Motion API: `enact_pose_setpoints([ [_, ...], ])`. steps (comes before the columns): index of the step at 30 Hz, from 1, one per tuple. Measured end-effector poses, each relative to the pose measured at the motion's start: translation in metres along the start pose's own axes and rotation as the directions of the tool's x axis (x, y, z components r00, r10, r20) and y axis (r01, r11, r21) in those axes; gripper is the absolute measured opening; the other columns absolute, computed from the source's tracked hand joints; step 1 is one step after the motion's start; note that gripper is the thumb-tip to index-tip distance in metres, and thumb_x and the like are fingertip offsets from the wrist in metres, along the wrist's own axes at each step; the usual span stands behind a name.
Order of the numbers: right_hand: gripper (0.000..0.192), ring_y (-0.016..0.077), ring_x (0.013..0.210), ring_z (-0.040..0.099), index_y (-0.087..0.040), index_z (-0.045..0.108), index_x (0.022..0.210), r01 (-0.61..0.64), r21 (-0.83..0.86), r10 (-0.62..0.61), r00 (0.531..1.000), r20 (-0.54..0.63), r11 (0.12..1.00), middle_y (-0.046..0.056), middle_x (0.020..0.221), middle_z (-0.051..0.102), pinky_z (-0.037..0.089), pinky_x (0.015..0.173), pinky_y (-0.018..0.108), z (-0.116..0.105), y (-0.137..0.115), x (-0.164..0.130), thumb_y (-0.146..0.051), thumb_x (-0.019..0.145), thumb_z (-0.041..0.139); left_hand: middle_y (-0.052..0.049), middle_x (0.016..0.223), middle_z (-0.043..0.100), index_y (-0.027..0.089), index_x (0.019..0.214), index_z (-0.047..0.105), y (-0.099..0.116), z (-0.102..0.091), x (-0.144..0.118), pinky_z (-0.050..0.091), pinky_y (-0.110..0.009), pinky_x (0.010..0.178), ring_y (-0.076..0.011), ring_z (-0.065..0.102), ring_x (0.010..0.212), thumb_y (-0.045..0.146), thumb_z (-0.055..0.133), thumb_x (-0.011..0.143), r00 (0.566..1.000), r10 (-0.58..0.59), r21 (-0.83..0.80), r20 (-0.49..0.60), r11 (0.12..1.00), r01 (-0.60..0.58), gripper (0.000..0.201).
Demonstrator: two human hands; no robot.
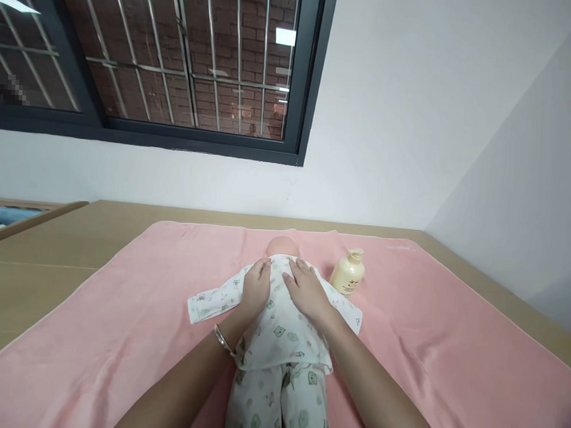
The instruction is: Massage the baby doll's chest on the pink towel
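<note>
Hands: while both lie flat with fingers released, left hand (255, 287) and right hand (306, 293) press the doll's white printed cotton shirt (280, 327).
Beside: cream plastic pump bottle (347, 273) on pink towel (120, 320).

Both arms stretched forward, left hand (256, 285) and right hand (307, 292) lying palm-down side by side, fingers flat and slightly spread, nothing gripped.
</note>
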State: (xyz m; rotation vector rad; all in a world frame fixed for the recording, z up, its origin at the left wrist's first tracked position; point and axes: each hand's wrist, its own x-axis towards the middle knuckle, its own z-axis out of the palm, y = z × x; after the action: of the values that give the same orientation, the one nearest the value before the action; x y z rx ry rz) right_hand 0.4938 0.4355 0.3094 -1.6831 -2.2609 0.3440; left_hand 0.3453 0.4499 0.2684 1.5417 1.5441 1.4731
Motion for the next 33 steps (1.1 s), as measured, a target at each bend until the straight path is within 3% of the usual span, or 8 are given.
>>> enact_pose_setpoints([
  [3,0.056,0.0326,0.151,0.026,0.0,0.038,0.155,-0.084,-0.068,0.083,0.996,-0.028,0.994,0.025,0.159,0.031,0.018,0.124,0.047,0.003,-0.012,-0.006,-0.032,0.108,0.035,-0.016,0.136,0.066,0.012,0.125,0.064,-0.004,0.003,0.004,0.041,-0.042,0.113,-0.0273,0.058,0.13,0.025,0.042,0.094,0.994,0.049,0.263,0.098,0.962,-0.073,0.041],
  [10,0.051,0.0259,0.151,0.028,-0.008,0.043,0.153,0.004,0.049,-0.006,1.0,0.025,0.999,0.017,0.159,0.036,0.023,0.123,0.039,-0.007,-0.009,-0.009,-0.026,0.106,0.036,-0.029,0.142,0.057,-0.002,0.138,0.054,0.002,0.006,-0.013,0.036,-0.049,0.115,-0.0361,0.049,0.14,0.027,0.037,0.098,0.938,0.155,0.683,0.311,0.649,-0.334,0.052],
  [13,0.054,0.0288,0.15,0.028,-0.004,0.041,0.154,-0.039,0.022,0.038,0.999,0.014,0.999,0.02,0.159,0.035,0.022,0.123,0.041,-0.008,-0.002,-0.004,-0.03,0.107,0.036,-0.033,0.139,0.056,-0.005,0.135,0.055,0.009,0.003,-0.018,0.037,-0.051,0.113,-0.0384,0.051,0.137,0.026,0.037,0.098,0.926,0.158,0.709,0.343,0.604,-0.365,0.052],
  [18,0.053,0.0361,0.148,0.031,0.001,0.04,0.153,-0.061,-0.134,0.064,0.998,0.02,0.989,0.027,0.156,0.035,0.023,0.121,0.045,-0.006,-0.024,-0.018,-0.024,0.106,0.036,-0.02,0.12,0.07,0.011,0.113,0.068,0.012,-0.013,0.004,0.045,-0.045,0.104,-0.0311,0.062,0.118,0.024,0.038,0.097,0.86,0.158,0.568,0.484,0.691,-0.447,0.036],
  [21,0.047,0.0333,0.143,0.04,-0.004,0.051,0.146,0.019,-0.141,-0.012,0.998,0.054,0.99,0.025,0.149,0.047,0.03,0.117,0.042,-0.012,-0.034,-0.029,-0.018,0.103,0.036,-0.017,0.116,0.071,0.01,0.118,0.064,0.011,-0.016,0.01,0.049,-0.041,0.098,-0.0286,0.064,0.112,0.028,0.034,0.099,0.886,0.103,0.558,0.453,0.741,-0.372,0.039],
  [25,0.039,0.0275,0.13,0.053,-0.011,0.063,0.129,0.035,-0.017,-0.034,0.999,0.035,0.999,0.017,0.136,0.061,0.039,0.108,0.036,-0.019,-0.019,-0.02,-0.017,0.102,0.036,-0.025,0.134,0.063,0.002,0.134,0.056,0.014,-0.005,-0.009,0.042,-0.047,0.108,-0.0336,0.057,0.129,0.025,0.034,0.099,0.917,0.172,0.672,0.359,0.635,-0.382,0.047],
  [29,0.044,0.0275,0.139,0.044,-0.006,0.056,0.139,0.014,-0.014,-0.015,0.999,-0.035,1.0,0.017,0.15,0.05,0.031,0.116,0.037,-0.012,0.004,-0.001,-0.023,0.104,0.036,-0.032,0.133,0.06,-0.002,0.134,0.057,0.023,0.0,-0.026,0.041,-0.051,0.109,-0.0386,0.055,0.132,0.024,0.038,0.098,0.897,0.207,0.714,0.391,0.547,-0.437,0.049],
  [33,0.047,0.0311,0.141,0.042,-0.005,0.054,0.142,-0.053,-0.132,0.046,0.997,-0.056,0.99,0.019,0.148,0.051,0.027,0.118,0.041,-0.005,-0.004,-0.004,-0.023,0.104,0.035,-0.028,0.129,0.065,0.0,0.128,0.062,0.024,-0.008,-0.016,0.041,-0.045,0.11,-0.0345,0.058,0.128,0.027,0.036,0.098,0.886,0.185,0.649,0.426,0.619,-0.442,0.047],
])
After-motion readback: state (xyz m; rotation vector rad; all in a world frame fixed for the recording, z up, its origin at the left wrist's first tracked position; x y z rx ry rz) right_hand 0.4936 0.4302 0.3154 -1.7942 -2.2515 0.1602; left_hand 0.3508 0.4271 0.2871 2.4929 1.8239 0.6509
